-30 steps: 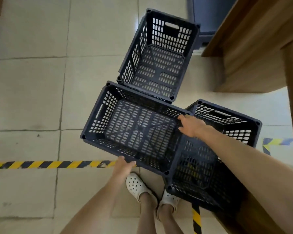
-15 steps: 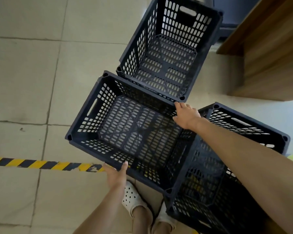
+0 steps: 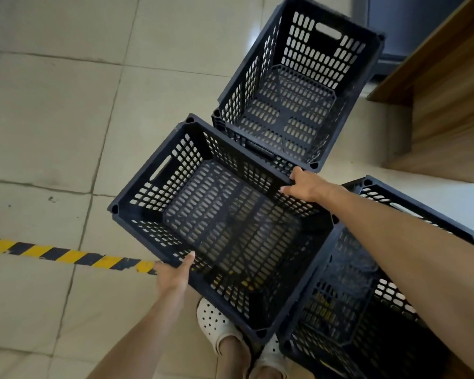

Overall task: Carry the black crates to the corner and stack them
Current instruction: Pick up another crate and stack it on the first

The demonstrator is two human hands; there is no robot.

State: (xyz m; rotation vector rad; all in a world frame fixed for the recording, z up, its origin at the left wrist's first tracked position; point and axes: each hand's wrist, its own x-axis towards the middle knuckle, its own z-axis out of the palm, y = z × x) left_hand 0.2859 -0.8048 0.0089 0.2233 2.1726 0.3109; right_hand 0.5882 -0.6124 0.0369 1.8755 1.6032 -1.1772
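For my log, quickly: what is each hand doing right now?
Left hand: closed on the near rim of the middle crate.
Right hand: closed on the far rim of the same crate.

Your single head camera is looking steeply down, close over the crates (image 3: pixel 222 222) and floor (image 3: pixel 47 132).

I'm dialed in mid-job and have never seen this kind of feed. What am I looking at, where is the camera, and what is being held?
There is no machine here: a person works with bare hands, and the single wide-angle camera sits on their head, looking down. The left hand grips the near rim and the right hand the far rim of the middle black crate, which is empty. Two more black crates stand on the tiled floor: the far crate ahead and the right crate under the right arm. Striped floor tape runs at left; white shoes show below.
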